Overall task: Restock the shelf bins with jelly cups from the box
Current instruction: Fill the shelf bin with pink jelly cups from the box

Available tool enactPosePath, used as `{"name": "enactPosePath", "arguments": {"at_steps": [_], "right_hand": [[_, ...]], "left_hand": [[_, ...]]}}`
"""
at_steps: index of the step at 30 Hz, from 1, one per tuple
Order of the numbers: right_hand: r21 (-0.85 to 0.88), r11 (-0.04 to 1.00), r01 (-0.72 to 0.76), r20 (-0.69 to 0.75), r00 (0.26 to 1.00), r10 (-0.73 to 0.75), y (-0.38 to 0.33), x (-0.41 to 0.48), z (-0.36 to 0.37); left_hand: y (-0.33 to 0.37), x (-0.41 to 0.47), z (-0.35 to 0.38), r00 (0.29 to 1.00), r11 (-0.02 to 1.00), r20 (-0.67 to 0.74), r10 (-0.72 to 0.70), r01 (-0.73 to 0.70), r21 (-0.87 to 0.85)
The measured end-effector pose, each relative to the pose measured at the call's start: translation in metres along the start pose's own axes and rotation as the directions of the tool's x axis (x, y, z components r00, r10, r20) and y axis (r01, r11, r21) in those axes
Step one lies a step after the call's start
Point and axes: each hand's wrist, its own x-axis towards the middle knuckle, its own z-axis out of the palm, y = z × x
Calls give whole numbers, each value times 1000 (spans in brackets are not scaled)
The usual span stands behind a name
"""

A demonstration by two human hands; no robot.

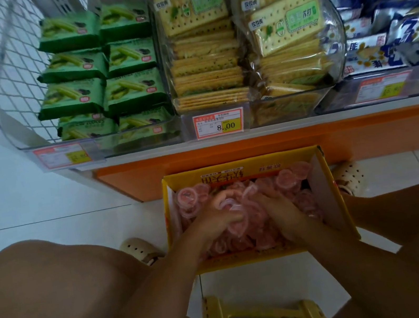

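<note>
A yellow cardboard box (242, 165) stands on the floor between my knees, full of pink jelly cups (289, 177). Both my hands are down inside it. My left hand (214, 220) curls its fingers round a bunch of cups at the middle of the box. My right hand (276, 210) is pressed in beside it, fingers buried among the cups and gathering several. The two hands nearly touch. The fingertips of both are partly hidden by the cups.
Above the box, clear shelf bins hold green snack packs (101, 66), soda cracker packs (201, 49) and blue-white packs (389, 12), with price tags (220, 123) on the front. An orange shelf base (256, 148) is behind the box. A yellow stool (256, 314) is under me.
</note>
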Motion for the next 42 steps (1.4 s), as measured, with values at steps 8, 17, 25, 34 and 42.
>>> {"name": "enactPosePath", "arguments": {"at_steps": [8, 17, 25, 34, 42], "right_hand": [[440, 892, -107, 287, 958, -27, -41, -45, 12], [243, 925, 292, 198, 918, -342, -140, -107, 22], [140, 749, 648, 146, 734, -663, -272, -191, 59], [-193, 404, 894, 186, 438, -880, -441, -229, 111], [-662, 222, 715, 356, 561, -747, -552, -159, 178]], "left_hand": [[34, -44, -7, 994, 994, -23, 108, -108, 18], [134, -130, -56, 942, 892, 55, 332, -332, 307], [221, -222, -97, 769, 735, -62, 636, -580, 352], [296, -268, -190, 452, 541, -304, 839, -634, 552], [316, -267, -225, 453, 530, -306, 837, -535, 658]]}}
